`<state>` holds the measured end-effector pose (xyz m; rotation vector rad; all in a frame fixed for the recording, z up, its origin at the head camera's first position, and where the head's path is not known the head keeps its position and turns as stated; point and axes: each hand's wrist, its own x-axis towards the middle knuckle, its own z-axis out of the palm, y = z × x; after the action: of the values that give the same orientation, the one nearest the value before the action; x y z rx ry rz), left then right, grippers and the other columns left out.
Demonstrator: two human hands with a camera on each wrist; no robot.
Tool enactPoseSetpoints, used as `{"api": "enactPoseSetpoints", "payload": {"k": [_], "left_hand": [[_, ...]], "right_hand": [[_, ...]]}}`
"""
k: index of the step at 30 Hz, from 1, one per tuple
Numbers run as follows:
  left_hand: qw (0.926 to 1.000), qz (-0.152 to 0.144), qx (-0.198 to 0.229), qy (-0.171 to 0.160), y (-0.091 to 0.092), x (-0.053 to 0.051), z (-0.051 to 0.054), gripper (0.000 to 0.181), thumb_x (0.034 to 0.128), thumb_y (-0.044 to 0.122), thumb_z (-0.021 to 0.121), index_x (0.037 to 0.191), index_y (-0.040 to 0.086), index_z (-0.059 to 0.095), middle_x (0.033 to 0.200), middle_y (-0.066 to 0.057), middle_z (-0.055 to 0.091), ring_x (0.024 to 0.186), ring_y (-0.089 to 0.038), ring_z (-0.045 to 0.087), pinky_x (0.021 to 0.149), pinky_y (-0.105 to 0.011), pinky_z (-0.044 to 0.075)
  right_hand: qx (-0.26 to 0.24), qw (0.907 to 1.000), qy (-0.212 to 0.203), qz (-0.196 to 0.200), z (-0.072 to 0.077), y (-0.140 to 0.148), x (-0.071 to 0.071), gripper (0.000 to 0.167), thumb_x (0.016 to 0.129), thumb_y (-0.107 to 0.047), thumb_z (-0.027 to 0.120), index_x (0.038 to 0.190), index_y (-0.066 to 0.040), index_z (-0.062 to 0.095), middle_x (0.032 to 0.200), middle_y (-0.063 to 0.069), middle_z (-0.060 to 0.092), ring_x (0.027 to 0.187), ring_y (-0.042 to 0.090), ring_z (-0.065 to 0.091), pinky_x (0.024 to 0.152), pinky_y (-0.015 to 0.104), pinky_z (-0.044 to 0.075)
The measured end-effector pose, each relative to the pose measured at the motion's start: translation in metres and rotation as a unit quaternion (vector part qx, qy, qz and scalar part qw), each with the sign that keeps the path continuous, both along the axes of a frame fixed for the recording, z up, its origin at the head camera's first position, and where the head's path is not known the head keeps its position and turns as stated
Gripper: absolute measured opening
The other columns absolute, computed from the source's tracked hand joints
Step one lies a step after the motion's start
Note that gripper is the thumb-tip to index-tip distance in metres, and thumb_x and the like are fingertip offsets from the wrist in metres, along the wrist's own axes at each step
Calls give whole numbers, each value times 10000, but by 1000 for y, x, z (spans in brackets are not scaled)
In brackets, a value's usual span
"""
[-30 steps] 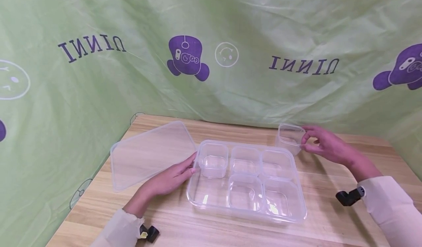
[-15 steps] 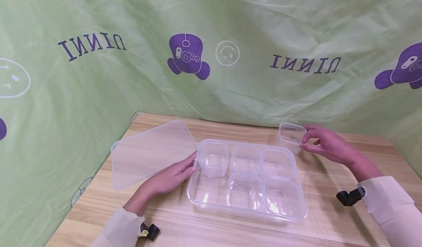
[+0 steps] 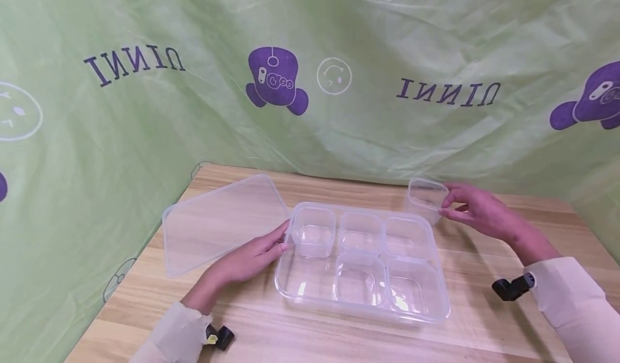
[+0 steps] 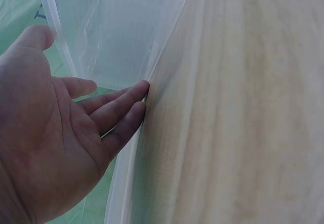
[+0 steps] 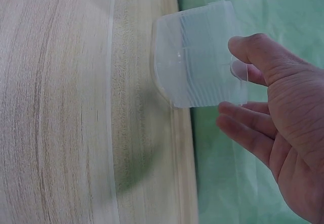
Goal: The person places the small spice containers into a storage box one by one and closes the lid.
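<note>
A large clear plastic food box (image 3: 310, 297) stands on the table with several small clear containers (image 3: 360, 285) inside it. The front left part of the box holds no small container. My left hand (image 3: 254, 258) rests against the left wall of the box; in the left wrist view its fingers (image 4: 121, 107) are extended and loose, the thumb near the rim. Behind the box's right corner, one more small clear container (image 3: 421, 207) stands upright outside the box. My right hand (image 3: 477, 211) pinches its rim between thumb and fingers, as the right wrist view also shows (image 5: 195, 57).
A flat translucent lid (image 3: 225, 225) lies on the wooden table (image 3: 261, 336) left of the box. A green printed curtain (image 3: 310, 142) hangs along the table's back edge and left side. Black wrist devices (image 3: 513, 287) sit at both sleeves.
</note>
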<state>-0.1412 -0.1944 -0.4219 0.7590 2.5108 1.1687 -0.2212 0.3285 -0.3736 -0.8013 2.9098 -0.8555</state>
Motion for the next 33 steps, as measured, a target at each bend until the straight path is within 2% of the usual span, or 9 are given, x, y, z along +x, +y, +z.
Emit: {"api": "enactPoseSetpoints", "payload": {"k": [8, 18, 23, 29, 33], "left_hand": [[10000, -4, 5, 13, 1, 0, 1, 639, 1129, 410, 384, 1667, 200, 111, 1700, -59, 132, 1531, -228, 174, 1225, -460, 203], [10000, -23, 50, -16, 1, 1, 1, 636, 1129, 405, 386, 1668, 211, 110, 1695, -13, 127, 1530, -228, 176, 1225, -461, 200], [9999, -33, 87, -41, 1, 0, 3, 635, 1130, 397, 390, 1667, 208, 109, 1691, -3, 125, 1530, -219, 172, 1226, -453, 195], [10000, -36, 76, -47, 0, 0, 3, 637, 1129, 412, 385, 1666, 208, 110, 1690, 8, 123, 1528, -204, 172, 1226, -438, 197], [10000, -33, 67, -27, 0, 0, 2, 636, 1130, 403, 388, 1667, 208, 109, 1692, 2, 124, 1530, -213, 172, 1227, -449, 197]], "right_hand": [[14, 9999, -77, -104, 3, 1, 2, 66, 977, -161, 746, 938, -151, 693, 1494, 391, 395, 1018, 471, 685, 820, 533, 591], [69, 9998, -78, -153, 10, 1, 5, 68, 979, -172, 743, 938, -159, 691, 1498, 392, 388, 974, 487, 697, 795, 556, 599], [66, 9997, 152, -166, 14, 1, 6, 88, 962, -164, 762, 910, -172, 692, 1475, 385, 428, 915, 426, 726, 740, 443, 620], [-61, 9988, 436, -218, 18, 1, 10, 108, 936, -135, 788, 892, -174, 698, 1454, 375, 465, 892, 407, 736, 727, 263, 584], [-337, 9983, 398, -256, 21, -1, 15, 97, 938, -95, 778, 902, -145, 702, 1459, 388, 448, 868, 411, 741, 705, 181, 564]]}}
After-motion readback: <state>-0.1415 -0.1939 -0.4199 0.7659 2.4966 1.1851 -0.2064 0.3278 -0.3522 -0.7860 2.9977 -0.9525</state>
